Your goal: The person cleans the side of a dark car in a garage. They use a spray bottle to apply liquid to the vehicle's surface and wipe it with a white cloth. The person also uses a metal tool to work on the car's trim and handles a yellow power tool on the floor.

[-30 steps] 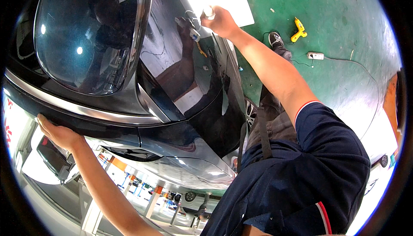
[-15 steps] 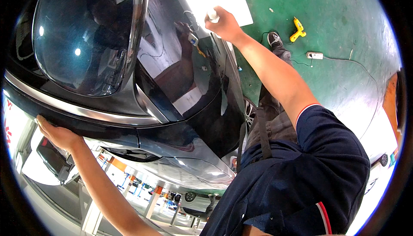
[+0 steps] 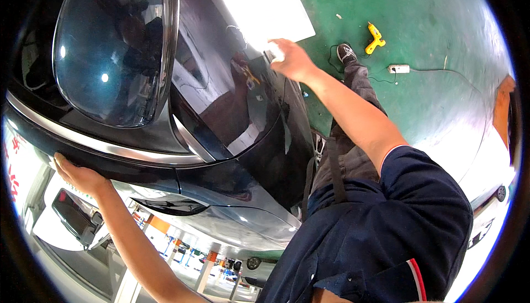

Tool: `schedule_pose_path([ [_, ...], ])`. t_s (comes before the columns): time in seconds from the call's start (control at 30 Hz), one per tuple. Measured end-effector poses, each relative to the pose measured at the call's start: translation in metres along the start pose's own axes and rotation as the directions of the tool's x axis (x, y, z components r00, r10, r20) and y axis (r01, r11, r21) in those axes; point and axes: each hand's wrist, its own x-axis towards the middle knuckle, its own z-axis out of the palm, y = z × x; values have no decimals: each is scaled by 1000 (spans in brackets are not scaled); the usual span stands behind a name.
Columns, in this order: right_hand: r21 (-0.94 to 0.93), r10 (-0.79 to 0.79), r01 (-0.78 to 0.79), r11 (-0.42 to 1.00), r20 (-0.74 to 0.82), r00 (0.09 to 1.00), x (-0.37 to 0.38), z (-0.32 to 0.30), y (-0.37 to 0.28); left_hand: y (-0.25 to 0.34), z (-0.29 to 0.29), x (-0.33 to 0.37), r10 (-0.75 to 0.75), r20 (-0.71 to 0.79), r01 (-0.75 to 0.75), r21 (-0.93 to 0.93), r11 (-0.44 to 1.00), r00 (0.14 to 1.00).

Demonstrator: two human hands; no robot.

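A dark, glossy car (image 3: 248, 181) fills the left and middle, with a curved rear side window (image 3: 110, 54) and a bright metal trim strip (image 3: 105, 143). My left hand (image 3: 83, 177) rests against the dark body edge below the trim, its fingers stretched out and partly hidden. On the rear side panel, my right hand (image 3: 295, 61) is closed around a small white object (image 3: 276, 53), mostly covered by my fingers; its kind cannot be made out. That hand is beside the lower edge of a glaring white board or lamp panel (image 3: 287, 4).
A yellow glue gun (image 3: 375, 38) lies on the green floor (image 3: 419, 21), near a white power strip (image 3: 398, 69) with a trailing cable. My shoe (image 3: 346, 53) stands close to them. Another white vehicle (image 3: 61, 214) is at the lower left.
My right hand has come down along the panel toward my body with the white object. My left hand stays on the car's edge; the whole view has shifted slightly.
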Motion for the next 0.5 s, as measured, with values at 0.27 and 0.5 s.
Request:
schedule_pose_path([
  [0.27, 297, -131, 53, 953, 248, 960, 41, 0, -54, 1, -2, 5, 86, 51, -84, -44, 995, 995],
  [0.5, 194, -88, 25, 981, 324, 942, 28, -5, -52, -6, -8, 11, 109, 68, -106, -41, 994, 992],
])
